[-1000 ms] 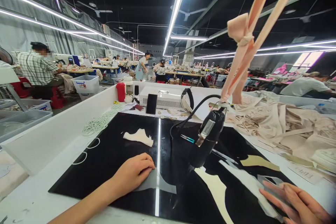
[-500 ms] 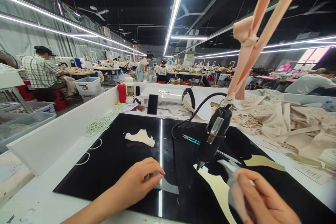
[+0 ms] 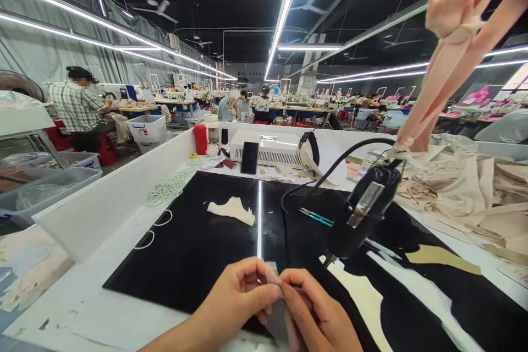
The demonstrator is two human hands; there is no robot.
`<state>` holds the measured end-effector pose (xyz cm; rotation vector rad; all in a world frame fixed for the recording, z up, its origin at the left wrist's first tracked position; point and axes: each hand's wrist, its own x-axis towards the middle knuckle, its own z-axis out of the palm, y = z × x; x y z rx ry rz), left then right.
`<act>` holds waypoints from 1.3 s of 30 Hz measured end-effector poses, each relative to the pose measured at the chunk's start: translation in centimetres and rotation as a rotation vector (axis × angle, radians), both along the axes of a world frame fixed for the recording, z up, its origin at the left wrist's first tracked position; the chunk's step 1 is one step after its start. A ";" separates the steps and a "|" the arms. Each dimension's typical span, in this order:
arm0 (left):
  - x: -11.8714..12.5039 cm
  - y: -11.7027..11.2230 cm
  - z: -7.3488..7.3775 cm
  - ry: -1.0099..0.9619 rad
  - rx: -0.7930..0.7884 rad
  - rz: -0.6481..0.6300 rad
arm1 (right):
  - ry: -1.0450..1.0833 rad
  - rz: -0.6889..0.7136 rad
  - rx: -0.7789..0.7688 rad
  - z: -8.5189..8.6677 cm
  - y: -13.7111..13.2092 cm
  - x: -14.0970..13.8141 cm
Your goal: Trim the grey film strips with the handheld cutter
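My left hand (image 3: 243,294) and my right hand (image 3: 315,311) meet at the front of the black board (image 3: 181,264). Both pinch a thin grey translucent piece (image 3: 277,319), which hangs down between them; the fingers partly hide it. To the right of my hands lies a cream cut piece (image 3: 363,294) with a curved edge. Above its upper end hangs a black handheld tool (image 3: 363,209), its pointed tip close to the piece; whether they touch I cannot tell. A thin white piece (image 3: 429,294) lies farther right. Another cream piece (image 3: 231,211) rests at the back left.
Peach fabric straps (image 3: 449,66) hold up the tool, and its black cable (image 3: 342,154) arches behind. Teal tweezers (image 3: 317,217) and a tan piece (image 3: 443,258) lie on the board. Behind stand a phone (image 3: 249,158) and white box (image 3: 266,148). Beige fabric (image 3: 466,187) is heaped right.
My right hand has moved left to meet my left hand at the grey piece, which is lifted off the board. A white piece now lies where my right hand was. The view has shifted.
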<state>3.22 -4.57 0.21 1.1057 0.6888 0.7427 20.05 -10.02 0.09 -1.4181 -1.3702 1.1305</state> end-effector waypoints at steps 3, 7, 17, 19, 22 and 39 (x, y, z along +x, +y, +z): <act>-0.5 0.1 0.3 0.019 -0.030 0.063 | 0.068 0.020 -0.034 0.3 0.0 -0.1; -1.2 0.6 0.4 0.024 -0.036 0.151 | 0.187 0.008 -0.096 0.6 0.2 0.6; -3.1 1.7 0.3 0.129 -0.017 0.229 | 0.106 0.016 -0.199 -1.2 0.7 3.0; -3.2 1.8 0.2 0.154 -0.012 0.227 | 0.110 0.040 -0.211 -1.2 0.8 3.1; -3.3 1.9 0.2 0.170 -0.019 0.221 | 0.130 0.043 -0.245 -1.1 0.9 3.1; -3.6 2.1 -0.1 0.078 -0.155 0.203 | 0.523 0.054 -0.423 -1.0 1.2 3.3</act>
